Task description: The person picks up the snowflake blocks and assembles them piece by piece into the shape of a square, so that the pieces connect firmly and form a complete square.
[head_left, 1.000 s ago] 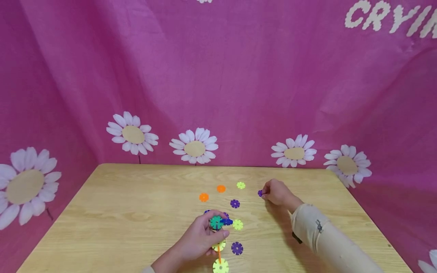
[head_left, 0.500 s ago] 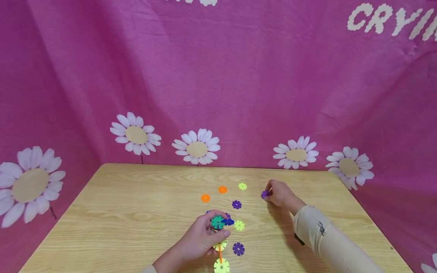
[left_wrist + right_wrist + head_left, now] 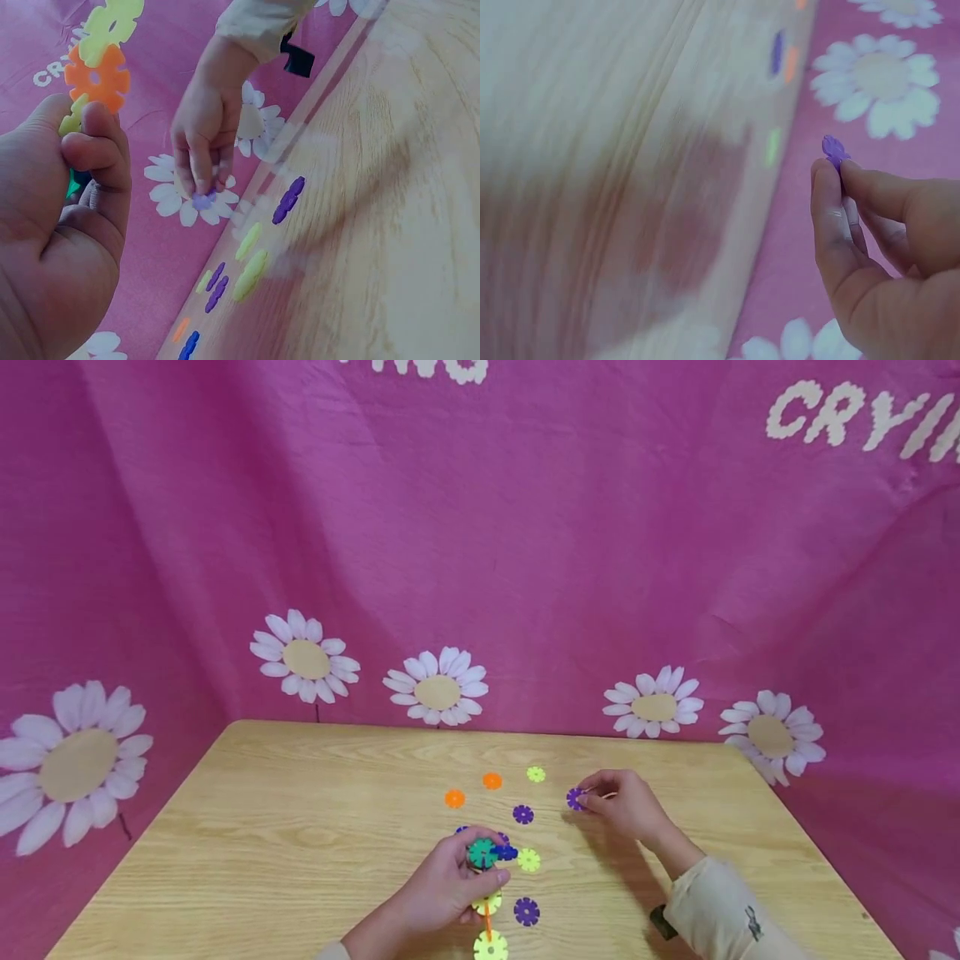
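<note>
My left hand point(image 3: 453, 885) grips a joined chain of notched snowflake discs above the table. In that chain are a green disc point(image 3: 481, 853), a dark blue disc point(image 3: 507, 853), a yellow disc point(image 3: 491, 947) at the near end, and an orange disc point(image 3: 97, 77) seen edge-on in the head view. The fingers cover part of the chain. Farther off and to the right, my right hand point(image 3: 630, 807) pinches a single purple snowflake disc point(image 3: 574, 799) between thumb and fingertips, raised off the table. The right wrist view shows that purple disc point(image 3: 834, 148) at the fingertips.
Loose discs lie on the wooden table point(image 3: 300, 827): orange ones point(image 3: 454, 798), yellow ones point(image 3: 528, 860) and purple ones point(image 3: 527, 912). Some are partly hidden behind the left hand. A pink cloth point(image 3: 495, 543) with printed daisies hangs behind the table.
My right hand has lifted the purple disc and drawn it slightly nearer; the disc's face now shows more. My left hand keeps its grip on the chain. The head view has shifted slightly.
</note>
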`<state>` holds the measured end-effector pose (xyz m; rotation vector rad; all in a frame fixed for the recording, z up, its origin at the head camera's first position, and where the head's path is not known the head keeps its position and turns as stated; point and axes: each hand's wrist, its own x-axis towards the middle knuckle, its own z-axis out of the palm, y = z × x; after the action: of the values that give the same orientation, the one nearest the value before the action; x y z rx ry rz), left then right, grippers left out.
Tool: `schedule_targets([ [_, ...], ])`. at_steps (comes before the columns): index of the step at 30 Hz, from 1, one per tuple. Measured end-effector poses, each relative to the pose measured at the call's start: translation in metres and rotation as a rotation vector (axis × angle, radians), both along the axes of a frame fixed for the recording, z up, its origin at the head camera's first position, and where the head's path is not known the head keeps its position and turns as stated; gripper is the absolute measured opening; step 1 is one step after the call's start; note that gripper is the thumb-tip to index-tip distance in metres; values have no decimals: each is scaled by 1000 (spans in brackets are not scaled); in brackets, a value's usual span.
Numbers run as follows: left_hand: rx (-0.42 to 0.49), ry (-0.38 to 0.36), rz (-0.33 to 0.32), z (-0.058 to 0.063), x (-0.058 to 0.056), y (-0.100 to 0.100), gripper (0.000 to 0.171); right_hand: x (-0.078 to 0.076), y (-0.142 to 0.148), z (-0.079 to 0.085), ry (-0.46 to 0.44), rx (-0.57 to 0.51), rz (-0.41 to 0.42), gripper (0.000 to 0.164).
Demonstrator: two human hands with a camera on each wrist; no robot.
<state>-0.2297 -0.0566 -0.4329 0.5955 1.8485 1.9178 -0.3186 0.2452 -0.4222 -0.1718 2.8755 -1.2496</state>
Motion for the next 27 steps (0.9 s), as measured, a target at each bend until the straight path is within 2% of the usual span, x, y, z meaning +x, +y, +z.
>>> schedule_targets([
  [3, -25, -4, 9, -2, 1, 2, 39, 14, -5, 3, -15, -117, 28, 15],
  [6, -56, 23, 31, -3, 0, 2, 39, 24, -11, 7, -19, -206, 33, 15],
  [10, -81, 66, 52, -2, 0, 3, 38, 35, -16, 13, -5, -219, 12, 13],
  [17, -110, 83, 61, -1, 0, 6, 38, 56, -22, 18, 44, -235, 5, 14],
  [21, -92, 88, 66, -2, -1, 6, 37, 66, -28, 22, 38, -279, -2, 16],
  [27, -83, 72, 84, -4, -1, 6, 39, 76, -39, 22, -8, -401, 78, 22],
])
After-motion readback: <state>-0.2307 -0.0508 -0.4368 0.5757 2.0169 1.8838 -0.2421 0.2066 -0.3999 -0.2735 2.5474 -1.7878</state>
